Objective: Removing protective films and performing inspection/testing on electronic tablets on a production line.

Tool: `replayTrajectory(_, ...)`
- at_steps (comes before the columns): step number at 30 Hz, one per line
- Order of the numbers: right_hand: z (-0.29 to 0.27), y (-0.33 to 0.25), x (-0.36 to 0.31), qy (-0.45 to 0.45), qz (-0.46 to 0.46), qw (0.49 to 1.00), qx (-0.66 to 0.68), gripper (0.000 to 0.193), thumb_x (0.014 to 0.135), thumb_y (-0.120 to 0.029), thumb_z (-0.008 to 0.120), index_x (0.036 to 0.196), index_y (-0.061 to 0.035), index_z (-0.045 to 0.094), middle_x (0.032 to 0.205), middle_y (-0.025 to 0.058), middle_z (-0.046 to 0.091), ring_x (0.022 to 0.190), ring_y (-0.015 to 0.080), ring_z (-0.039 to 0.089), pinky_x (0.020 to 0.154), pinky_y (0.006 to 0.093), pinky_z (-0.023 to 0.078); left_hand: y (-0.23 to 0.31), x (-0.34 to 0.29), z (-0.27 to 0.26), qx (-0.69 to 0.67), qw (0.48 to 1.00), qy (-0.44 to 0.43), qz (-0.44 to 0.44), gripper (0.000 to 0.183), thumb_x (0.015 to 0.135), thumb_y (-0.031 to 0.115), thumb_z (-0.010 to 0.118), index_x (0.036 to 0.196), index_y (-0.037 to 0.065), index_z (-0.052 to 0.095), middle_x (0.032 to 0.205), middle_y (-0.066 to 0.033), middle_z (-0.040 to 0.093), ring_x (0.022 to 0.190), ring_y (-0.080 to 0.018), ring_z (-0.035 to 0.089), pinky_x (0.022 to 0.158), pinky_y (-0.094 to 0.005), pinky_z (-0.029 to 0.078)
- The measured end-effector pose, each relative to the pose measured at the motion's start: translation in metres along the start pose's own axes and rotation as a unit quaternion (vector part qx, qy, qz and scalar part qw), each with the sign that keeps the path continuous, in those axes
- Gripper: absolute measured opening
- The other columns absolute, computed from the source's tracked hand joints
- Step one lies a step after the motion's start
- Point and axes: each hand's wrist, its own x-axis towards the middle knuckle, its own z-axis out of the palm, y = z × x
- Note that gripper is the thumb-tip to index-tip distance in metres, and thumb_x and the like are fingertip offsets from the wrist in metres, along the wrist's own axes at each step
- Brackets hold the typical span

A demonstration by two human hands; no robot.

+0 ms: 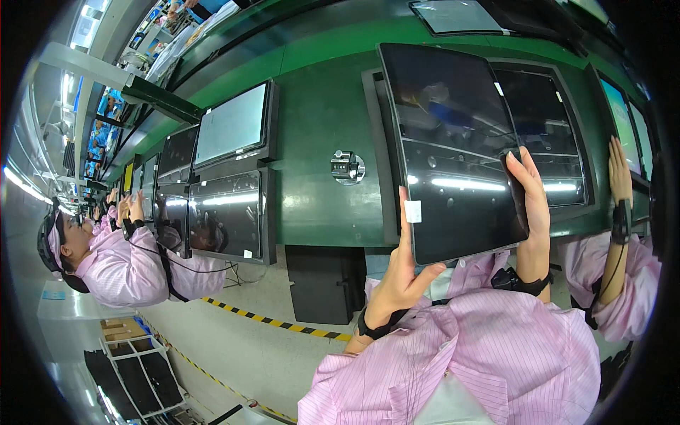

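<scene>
Between my hands is a large black glossy tablet-like screen (453, 134), tilted up over the bench's near side. It bears a small white label at its lower left and another at its upper right. My left hand (404, 280) grips its lower left corner, thumb at the bottom edge and a finger up the left side. My right hand (533, 202) clasps the right edge, thumb on the front; its other fingers are mostly hidden behind. Right behind the held screen, a second black screen (538, 134) lies in a dark foam tray (577, 152).
A chrome hand counter (347, 168) sits on the green bench (319, 106). Left of it, several screens rest in dark trays, one a pale panel (232, 126). Co-workers in pink are on both sides; the right one's hand (620, 170) touches a lit screen (622, 117). Dark blocks (319, 283) stand below.
</scene>
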Motion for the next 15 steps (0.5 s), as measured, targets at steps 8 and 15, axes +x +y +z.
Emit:
replayTrajectory(8,-0.003,0.004,0.0,-0.042,0.027,0.999,0.017,0.021,0.084,-0.01,0.064,0.101,-0.0078,0.054,0.09,0.001,0.061,0.078,0.0071,0.059,0.069,0.0188,0.045,0.011,0.007,0.002,-0.032,0.996,0.038,0.08,0.096,0.081,0.014,0.063,0.142,-0.002,-0.009,0.149,-0.0239,0.007,0.128,-0.0296,0.037,0.101,-0.0334,0.033)
replayTrajectory(15,0.003,0.001,-0.004,-0.056,0.014,0.998,0.005,0.015,0.085,-0.01,0.063,0.098,-0.0076,0.056,0.088,-0.0003,0.062,0.076,0.0066,0.059,0.068,0.0184,0.044,0.015,0.004,0.003,-0.071,0.993,0.099,0.008,0.098,0.079,0.036,0.067,0.142,-0.006,0.006,0.151,-0.0183,0.004,0.138,-0.026,0.016,0.11,-0.036,0.017)
